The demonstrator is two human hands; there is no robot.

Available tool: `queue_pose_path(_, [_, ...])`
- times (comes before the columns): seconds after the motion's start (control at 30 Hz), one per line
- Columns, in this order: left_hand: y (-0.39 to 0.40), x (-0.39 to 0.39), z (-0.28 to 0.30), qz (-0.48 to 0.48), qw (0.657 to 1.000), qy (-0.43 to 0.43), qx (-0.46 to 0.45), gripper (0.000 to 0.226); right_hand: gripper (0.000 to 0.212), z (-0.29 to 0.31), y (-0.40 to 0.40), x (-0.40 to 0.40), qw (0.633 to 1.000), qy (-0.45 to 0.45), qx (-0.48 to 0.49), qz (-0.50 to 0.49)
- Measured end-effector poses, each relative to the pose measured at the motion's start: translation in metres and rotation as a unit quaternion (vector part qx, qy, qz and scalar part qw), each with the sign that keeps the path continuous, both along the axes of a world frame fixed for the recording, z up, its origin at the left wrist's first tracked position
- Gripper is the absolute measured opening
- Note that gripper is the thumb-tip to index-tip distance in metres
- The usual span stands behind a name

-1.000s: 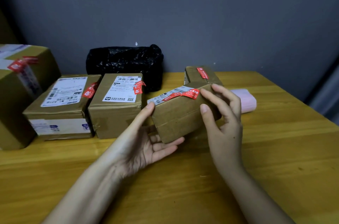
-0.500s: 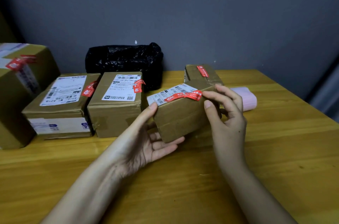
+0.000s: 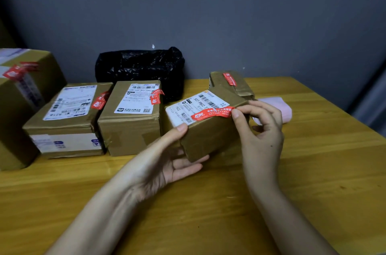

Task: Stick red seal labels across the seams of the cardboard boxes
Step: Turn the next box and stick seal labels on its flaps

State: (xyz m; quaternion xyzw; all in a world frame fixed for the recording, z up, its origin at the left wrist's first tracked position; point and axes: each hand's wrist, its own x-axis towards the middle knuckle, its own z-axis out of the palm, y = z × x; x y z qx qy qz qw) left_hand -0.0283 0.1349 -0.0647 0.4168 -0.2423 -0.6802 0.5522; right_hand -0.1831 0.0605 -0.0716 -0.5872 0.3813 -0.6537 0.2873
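A small brown cardboard box (image 3: 208,135) is held tilted above the wooden table, its white shipping label facing up. My left hand (image 3: 165,162) cradles it from below, thumb on the near top edge. A red seal label (image 3: 212,113) lies across the box's top edge. My right hand (image 3: 259,129) pinches the right end of that label between thumb and forefinger at the box's right corner.
Two sealed boxes (image 3: 66,116) (image 3: 131,116) and a larger one (image 3: 23,96) stand at the left, each with a red label. Behind are a black plastic bag (image 3: 140,68), another small sealed box (image 3: 229,83) and a pink roll (image 3: 279,108). The wooden table (image 3: 313,171) stretches right and front.
My right hand slid from the box's side up to the label's right end and now pinches it. The box tipped slightly, showing more of its top.
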Motion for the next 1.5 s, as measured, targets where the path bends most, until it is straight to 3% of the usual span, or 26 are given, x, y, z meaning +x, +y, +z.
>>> queue_pose_path(0.1, [-0.001,0.0,-0.002,0.025,1.0,-0.004,-0.015,0.048,0.01,-0.002,0.0,0.002,0.999,0.023,-0.016,-0.019])
queue_pose_path(0.23, [-0.004,-0.001,-0.006,0.061,0.998,0.011,-0.019,0.074,0.011,-0.002,0.0,0.005,0.998,0.053,-0.025,-0.028])
queue_pose_path(0.43, [-0.007,0.0,-0.011,0.076,0.997,0.007,-0.02,0.073,0.003,-0.009,-0.002,0.005,0.998,0.063,-0.01,0.002])
queue_pose_path(0.57, [-0.007,0.003,-0.012,0.073,0.997,0.007,-0.015,0.075,0.006,-0.007,0.001,0.004,0.998,0.045,0.016,0.032])
queue_pose_path(0.9, [-0.004,0.005,-0.017,0.05,0.998,-0.027,-0.03,0.064,0.013,0.007,-0.002,-0.007,0.978,-0.107,0.093,0.156])
queue_pose_path(1.1, [-0.004,0.002,-0.022,0.068,0.996,-0.039,-0.046,0.085,0.022,0.007,0.003,-0.005,0.979,-0.089,0.082,0.165])
queue_pose_path(1.5, [-0.004,-0.003,-0.019,0.089,0.993,-0.054,-0.055,0.103,0.033,0.003,0.009,0.0,0.989,-0.074,0.016,0.126])
